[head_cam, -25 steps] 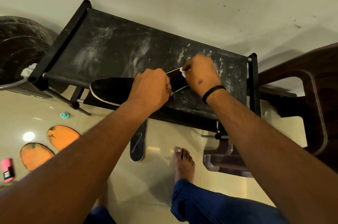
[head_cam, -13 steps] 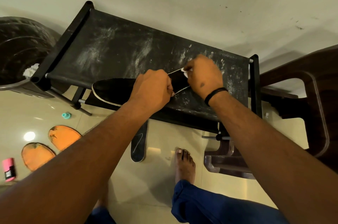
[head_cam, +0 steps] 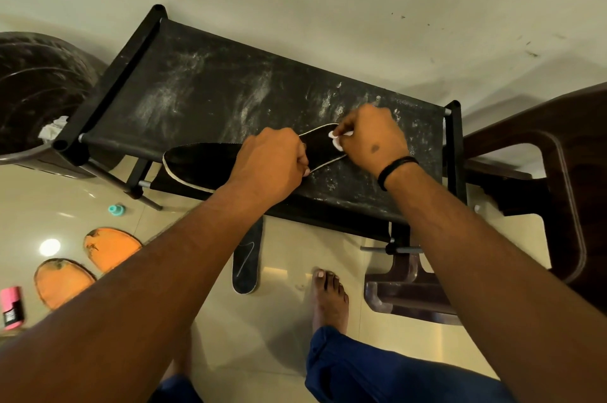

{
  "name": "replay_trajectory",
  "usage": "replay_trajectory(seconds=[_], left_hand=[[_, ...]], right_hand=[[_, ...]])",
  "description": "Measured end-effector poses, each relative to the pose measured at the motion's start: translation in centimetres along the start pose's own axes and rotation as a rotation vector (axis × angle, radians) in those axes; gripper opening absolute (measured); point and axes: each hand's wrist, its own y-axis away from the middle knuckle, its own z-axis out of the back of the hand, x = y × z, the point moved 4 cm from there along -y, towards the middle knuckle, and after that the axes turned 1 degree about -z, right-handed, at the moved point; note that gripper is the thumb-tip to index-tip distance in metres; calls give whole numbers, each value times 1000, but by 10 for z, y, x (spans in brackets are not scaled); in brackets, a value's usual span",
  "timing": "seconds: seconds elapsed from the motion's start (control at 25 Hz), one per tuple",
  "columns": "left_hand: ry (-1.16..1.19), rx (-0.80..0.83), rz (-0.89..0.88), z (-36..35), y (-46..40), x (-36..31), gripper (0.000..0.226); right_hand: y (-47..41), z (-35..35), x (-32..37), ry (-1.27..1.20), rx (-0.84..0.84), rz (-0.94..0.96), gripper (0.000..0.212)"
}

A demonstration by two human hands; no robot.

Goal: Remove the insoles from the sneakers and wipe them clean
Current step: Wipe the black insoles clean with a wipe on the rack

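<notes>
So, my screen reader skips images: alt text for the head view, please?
Left hand grips a black white-edged insole on a dusty black rack; right hand pinches a white wipe against it.

To your far left stands a dark plastic bin (head_cam: 36,97) with crumpled paper (head_cam: 54,129) at its rim. On the tiled floor (head_cam: 282,310) lie a teal bottle cap (head_cam: 115,209) and, nearest on the left, a pink container (head_cam: 11,307). At your right stands a brown plastic chair (head_cam: 555,205).
</notes>
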Motion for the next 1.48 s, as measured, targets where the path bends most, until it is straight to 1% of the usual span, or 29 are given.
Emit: replay_trajectory(seconds=[0.08,0.2,0.24,0.32,0.4,0.48,0.52,0.6,0.72,0.76,0.84,0.96,1.04,1.08,1.2,1.24,1.28,1.4,1.48], left_hand=[[-8,11,4,0,0,0,14],[-32,7,7,1,0,-1,15],[-33,3,8,2,0,-2,15],[-22,-6,1,2,1,-2,13],[-8,-11,-2,2,2,-1,12],[2,-7,-1,1,1,0,12],[3,-3,-1,0,0,0,12],[1,-6,-5,0,0,0,12],[-25,-13,0,2,1,-1,12],[-36,-12,6,2,1,-2,12],[-33,-12,13,2,1,-2,11],[6,-7,11,0,1,0,10],[6,-4,2,1,1,0,11],[0,-6,-2,1,1,0,12],[-28,-10,-2,2,1,-2,11],[-29,-13,1,2,1,-2,11],[-22,-17,2,1,1,-1,10],[3,-15,4,0,0,0,10],[-3,-9,5,0,0,0,11]], right_hand=[[-1,3,-8,57,10,-40,13],[9,-7,10,13,182,59,14],[12,-11,17,-2,206,92,16],[11,-12,21,-23,142,101,16],[5,-8,13,-35,19,35,16],[1,-1,0,32,-99,-37,17],[1,1,-4,70,-125,-63,17],[3,0,-3,100,-79,-63,14],[10,-13,21,45,96,67,10],[10,-17,28,42,116,104,12],[5,-18,31,50,49,102,15],[0,-5,14,96,-101,6,18],[2,0,6,159,-88,-27,16],[3,-1,7,160,-41,-14,14],[9,-13,26,56,129,95,14],[8,-16,30,48,132,111,15],[5,-15,29,55,96,100,17],[-3,-4,11,109,-49,-11,15],[-2,0,2,154,-26,-33,13]])
